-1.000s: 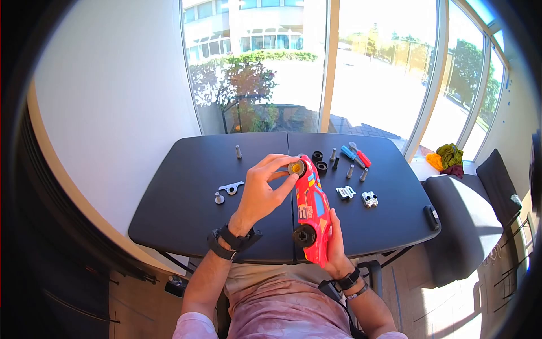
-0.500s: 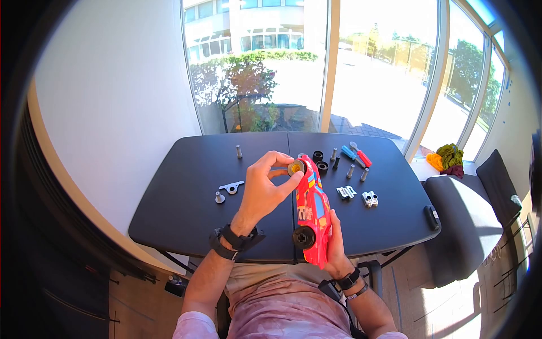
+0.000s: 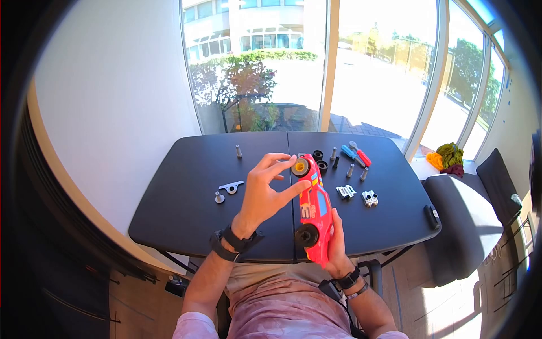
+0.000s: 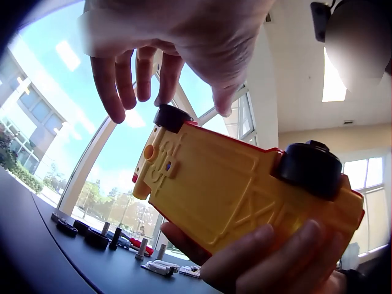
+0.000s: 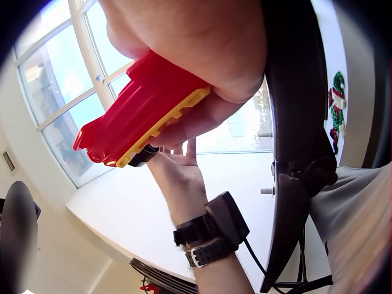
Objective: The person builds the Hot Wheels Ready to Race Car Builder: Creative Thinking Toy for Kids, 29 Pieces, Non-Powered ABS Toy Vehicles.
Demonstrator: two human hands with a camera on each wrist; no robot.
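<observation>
A red toy car with a yellow underside is held above the table by the right hand, whose fingers curl round its rear body. The car's side faces up in the head view, with a black wheel at the near end. At the far end is a wheel with a yellow centre. Beside that far wheel the left hand has its fingers extended and thumb apart, index fingertip close to the tyre; whether it touches is unclear. In the right wrist view the red body shows under the right hand.
On the black table lie a grey bracket, grey bolts, black wheels, silver engine-like parts, a blue-handled tool and a red-handled tool. A black object sits at the right edge.
The left fingers and thumb have spread away from the far wheel, which they pinched before. The car has turned slightly, its wheel side shifting a little right in the head view.
</observation>
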